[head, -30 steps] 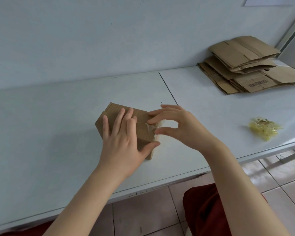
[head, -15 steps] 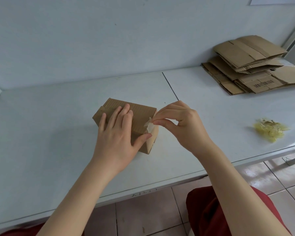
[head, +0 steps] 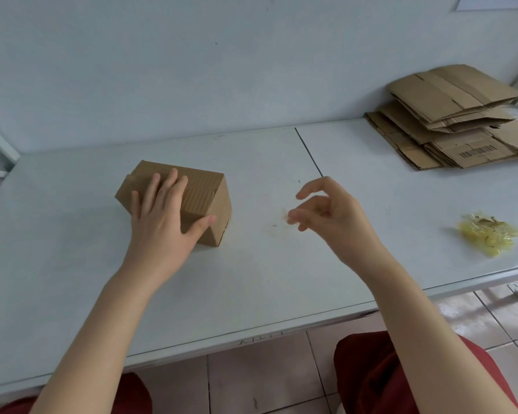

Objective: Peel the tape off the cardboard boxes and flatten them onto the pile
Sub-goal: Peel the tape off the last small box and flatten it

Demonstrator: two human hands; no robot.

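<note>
Your left hand [head: 162, 225] lies flat on the closed box [head: 199, 189]. Your right hand [head: 335, 216] has pulled off its corner toward 3 o'clock; whether it pinches anything is unclear.

Barcode [head: 477, 151] on the flattened cardboard pile [head: 449, 94]; digits unreadable.

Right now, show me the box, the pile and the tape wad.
cardboard box [head: 205, 186]: head view, top face.
flattened cardboard pile [head: 452, 88]: head view, top sheet.
tape wad [head: 488, 237]: head view, middle.

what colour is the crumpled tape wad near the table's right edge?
The tape wad is translucent yellow; the head view shows it best.
</note>
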